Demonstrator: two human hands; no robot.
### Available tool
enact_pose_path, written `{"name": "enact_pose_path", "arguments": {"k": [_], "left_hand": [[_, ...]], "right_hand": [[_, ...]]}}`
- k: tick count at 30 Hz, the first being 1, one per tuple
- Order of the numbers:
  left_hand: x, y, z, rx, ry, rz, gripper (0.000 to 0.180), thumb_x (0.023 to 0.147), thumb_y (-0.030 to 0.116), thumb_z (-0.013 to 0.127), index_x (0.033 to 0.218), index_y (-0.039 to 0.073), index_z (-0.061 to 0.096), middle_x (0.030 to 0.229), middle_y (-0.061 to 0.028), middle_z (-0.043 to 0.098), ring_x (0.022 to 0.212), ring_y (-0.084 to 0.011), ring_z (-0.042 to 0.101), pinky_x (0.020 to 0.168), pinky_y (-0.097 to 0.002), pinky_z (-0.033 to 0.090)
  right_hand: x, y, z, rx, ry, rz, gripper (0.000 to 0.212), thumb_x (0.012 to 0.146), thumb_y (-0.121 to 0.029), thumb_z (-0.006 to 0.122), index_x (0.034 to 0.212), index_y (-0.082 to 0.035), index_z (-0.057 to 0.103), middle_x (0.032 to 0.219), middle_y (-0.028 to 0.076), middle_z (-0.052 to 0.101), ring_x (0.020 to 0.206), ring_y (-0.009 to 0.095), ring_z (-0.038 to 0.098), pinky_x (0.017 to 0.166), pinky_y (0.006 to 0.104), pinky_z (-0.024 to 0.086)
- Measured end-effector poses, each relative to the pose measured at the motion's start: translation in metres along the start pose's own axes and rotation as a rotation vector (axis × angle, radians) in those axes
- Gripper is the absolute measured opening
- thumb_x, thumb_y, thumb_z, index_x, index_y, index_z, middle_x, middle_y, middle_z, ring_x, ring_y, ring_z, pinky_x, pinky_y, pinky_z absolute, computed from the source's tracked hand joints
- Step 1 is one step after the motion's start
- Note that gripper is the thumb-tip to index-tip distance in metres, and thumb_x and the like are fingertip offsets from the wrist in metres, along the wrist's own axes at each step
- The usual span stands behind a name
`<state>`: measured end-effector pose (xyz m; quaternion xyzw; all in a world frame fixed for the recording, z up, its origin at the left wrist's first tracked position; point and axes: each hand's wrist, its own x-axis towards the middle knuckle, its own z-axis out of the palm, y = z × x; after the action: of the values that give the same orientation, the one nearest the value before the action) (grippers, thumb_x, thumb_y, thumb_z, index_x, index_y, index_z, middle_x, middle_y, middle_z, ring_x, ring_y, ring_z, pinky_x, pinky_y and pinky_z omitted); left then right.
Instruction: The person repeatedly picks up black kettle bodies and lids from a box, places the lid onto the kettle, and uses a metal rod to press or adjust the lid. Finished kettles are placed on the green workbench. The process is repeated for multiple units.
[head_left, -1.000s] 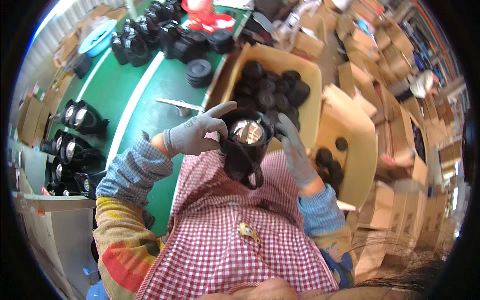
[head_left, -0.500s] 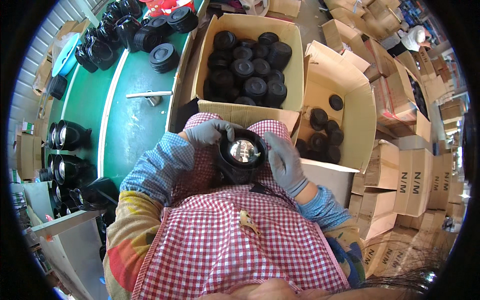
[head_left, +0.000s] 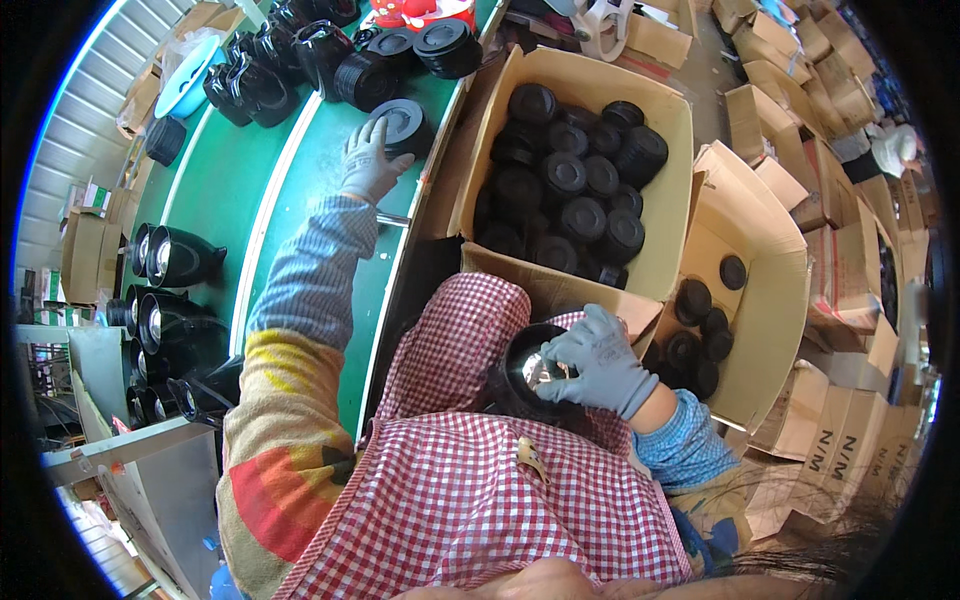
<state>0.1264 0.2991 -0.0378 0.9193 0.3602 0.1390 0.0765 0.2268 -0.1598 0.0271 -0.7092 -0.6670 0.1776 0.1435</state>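
Note:
A black jug body (head_left: 510, 385) with a shiny, mirror-like inside rests on my lap, its mouth facing up. My right hand (head_left: 608, 368), in a grey glove, curls over the right side of its mouth, thumb and fingers bent across the opening. What lies under the palm is hidden. Out over the green bench, my left hand (head_left: 375, 165), gloved too, reaches to a short stack of round black lids (head_left: 402, 122). Its fingers are spread at the stack's near left edge, thumb apart from them. Whether they press on the lids is hard to tell.
A cardboard box (head_left: 640, 92) full of black lids stands ahead of my knees; a second box (head_left: 765, 300) to its right holds several more. Glossy black jug bodies (head_left: 180, 258) line the green bench (head_left: 215, 200) at left. A metal handle (head_left: 392, 219) lies near the bench edge.
My left hand has left the jug and stretched forward left to the lid stack. The right hand has come over the jug's mouth. The view has shifted left.

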Motion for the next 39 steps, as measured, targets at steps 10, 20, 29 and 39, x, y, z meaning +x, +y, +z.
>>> {"name": "enact_pose_path", "arguments": {"k": [10, 20, 29, 39], "left_hand": [[0.028, -0.053, 0.018, 0.203, 0.033, 0.260, 0.054, 0.091, 0.029, 0.071, 0.140, 0.009, 0.059, 0.148, -0.0146, 0.054, 0.140, -0.0341, 0.046, 0.116, -0.0461, 0.035], [-0.121, 0.130, -0.105, -1.096, -0.771, 0.641, 0.064, 0.097, 0.050, 0.064, 0.135, -0.002, 0.060, 0.122, -0.0123, 0.067, 0.115, -0.0244, 0.063, 0.101, -0.0373, 0.048], [-0.217, 0.176, -0.040, -1.426, -0.644, 0.572, 0.052, 0.110, 0.038, 0.036, 0.132, -0.002, 0.061, 0.135, -0.0188, 0.059, 0.128, -0.0332, 0.056, 0.113, -0.0420, 0.038], [-0.213, 0.183, -0.027, -1.258, -0.425, 0.876, 0.049, 0.109, 0.027, 0.036, 0.110, -0.004, 0.073, 0.124, -0.0235, 0.066, 0.124, -0.0392, 0.060, 0.110, -0.0476, 0.043]], "right_hand": [[0.018, 0.022, -0.019, 0.281, 0.447, -0.023, 0.048, 0.091, -0.043, 0.071, 0.119, -0.004, 0.070, 0.119, 0.017, 0.070, 0.111, 0.035, 0.065, 0.101, 0.0446, 0.047], [0.027, 0.031, -0.019, 1.279, 0.339, 0.032, 0.075, 0.106, -0.060, 0.036, 0.139, 0.004, 0.057, 0.138, 0.016, 0.062, 0.130, 0.024, 0.055, 0.113, 0.0368, 0.039], [-0.040, -0.009, 0.048, 1.137, 0.582, 0.039, 0.043, 0.102, -0.038, 0.060, 0.107, 0.002, 0.075, 0.123, 0.016, 0.070, 0.119, 0.028, 0.062, 0.111, 0.0427, 0.041], [-0.034, -0.001, 0.048, 0.884, 0.614, -0.102, 0.007, 0.085, -0.009, 0.071, 0.086, -0.005, 0.076, 0.108, 0.011, 0.074, 0.120, 0.029, 0.063, 0.120, 0.0497, 0.032]]}}
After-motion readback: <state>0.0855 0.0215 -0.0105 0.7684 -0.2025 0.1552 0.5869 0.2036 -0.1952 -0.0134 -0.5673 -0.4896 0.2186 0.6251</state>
